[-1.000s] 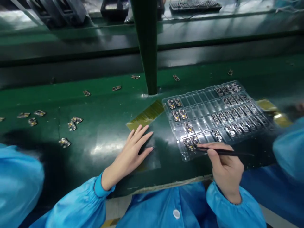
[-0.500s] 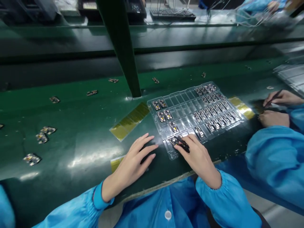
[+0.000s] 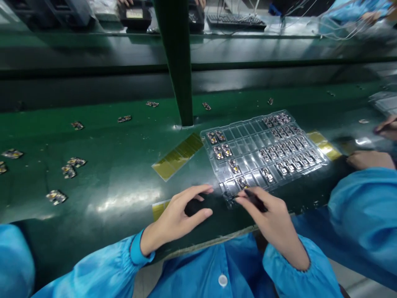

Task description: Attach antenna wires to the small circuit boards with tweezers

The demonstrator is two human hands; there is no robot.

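Note:
A clear plastic tray (image 3: 242,131) with rows of compartments lies on the green bench; small circuit boards fill many of its slots. My right hand (image 3: 271,215) is closed around black tweezers (image 3: 256,200) at the tray's near left corner. The tweezer tips point left, just below the nearest circuit board (image 3: 242,182) in the left column. Whether the tips pinch anything is too blurred to make out. To the left of that corner, my left hand (image 3: 178,217) hovers low over the bench, thumb and fingers apart, holding nothing.
Loose circuit boards (image 3: 56,197) are scattered across the left and back of the bench. Yellow film strips (image 3: 178,157) lie left of the tray, with another film strip (image 3: 324,145) at its right. A green post (image 3: 180,82) rises behind. A co-worker's hand (image 3: 370,159) is at the right.
My right hand has drawn the tweezers back from the nearest board toward the tray's front edge. My left hand's fingers have bent inward. The whole view has shifted slightly.

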